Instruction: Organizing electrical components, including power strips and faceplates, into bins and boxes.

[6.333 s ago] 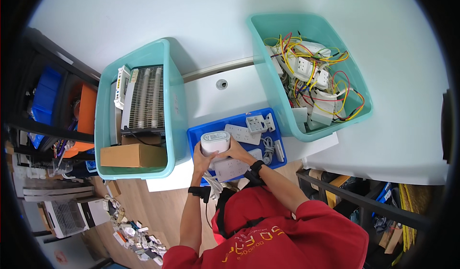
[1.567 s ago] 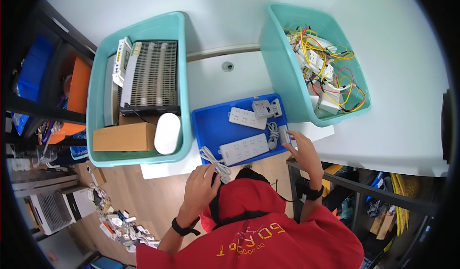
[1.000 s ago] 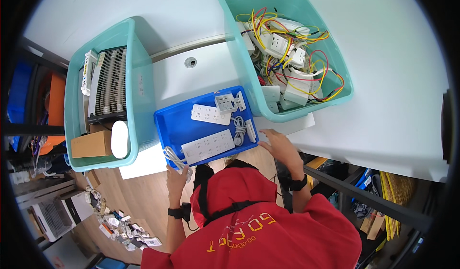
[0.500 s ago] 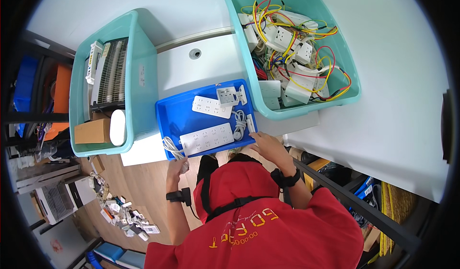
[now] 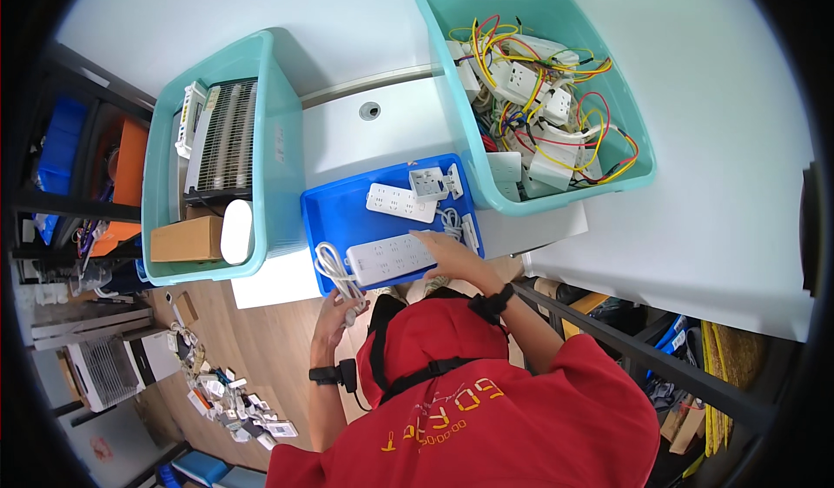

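Surface (image 5: 382, 145): blue tray (image 5: 337, 214) carried
Right hand (image 5: 453, 258): moved from tray rim onto larger strip (image 5: 382, 259); grip unclear
Left hand (image 5: 334, 318): clamped on cord (image 5: 346, 286)
Larger strip: now handled with cord

From where I stand, even, bright light washes the smooth white wall (image 5: 365, 14), a soft grey shadow falling beside the left-hand teal plastic bin (image 5: 287, 166). The long white plastic power strip (image 5: 387, 259) looks crisp. Dark metal shelving (image 5: 82, 207) sinks into dimness, bending near the black rounded rim.
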Motion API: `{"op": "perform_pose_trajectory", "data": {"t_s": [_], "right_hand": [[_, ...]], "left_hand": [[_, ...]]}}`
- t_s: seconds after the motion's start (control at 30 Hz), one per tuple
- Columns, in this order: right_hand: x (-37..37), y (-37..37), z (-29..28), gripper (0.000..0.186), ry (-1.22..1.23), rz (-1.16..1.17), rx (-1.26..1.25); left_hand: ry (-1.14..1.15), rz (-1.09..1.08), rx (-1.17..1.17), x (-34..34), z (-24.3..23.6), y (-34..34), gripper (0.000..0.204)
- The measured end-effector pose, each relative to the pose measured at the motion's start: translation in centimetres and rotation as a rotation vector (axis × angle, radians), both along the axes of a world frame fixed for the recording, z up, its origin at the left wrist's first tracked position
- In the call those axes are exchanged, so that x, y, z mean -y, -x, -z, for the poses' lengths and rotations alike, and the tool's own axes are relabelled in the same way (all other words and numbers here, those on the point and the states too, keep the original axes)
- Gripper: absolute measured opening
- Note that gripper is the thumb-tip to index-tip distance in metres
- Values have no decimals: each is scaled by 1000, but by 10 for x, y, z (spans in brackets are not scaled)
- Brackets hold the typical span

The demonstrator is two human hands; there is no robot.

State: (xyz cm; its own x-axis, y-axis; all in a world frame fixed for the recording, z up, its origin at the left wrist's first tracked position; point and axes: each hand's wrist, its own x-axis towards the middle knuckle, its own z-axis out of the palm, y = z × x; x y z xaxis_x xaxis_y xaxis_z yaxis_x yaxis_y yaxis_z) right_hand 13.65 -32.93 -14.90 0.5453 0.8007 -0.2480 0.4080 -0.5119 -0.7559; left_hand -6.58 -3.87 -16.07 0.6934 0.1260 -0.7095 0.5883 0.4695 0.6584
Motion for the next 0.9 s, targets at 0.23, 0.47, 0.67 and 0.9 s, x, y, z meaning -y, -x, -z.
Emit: {"op": "perform_pose_trajectory", "data": {"t_s": [0.23, 0.47, 0.67, 0.9], "right_hand": [[-64, 12, 15, 122, -132, -54, 16], [-79, 16, -29, 107, -177, 35, 72], [-90, 18, -100, 106, -96, -26, -29], [-90, 36, -118, 110, -223, 171, -273]], "left_hand": [[-253, 361, 102, -2, -93, -23, 56], [-425, 417, 271, -34, -142, -36, 49], [-525, 424, 326, -65, -171, -40, 51], [-1437, 219, 595, -38, -183, -52, 57]]}}
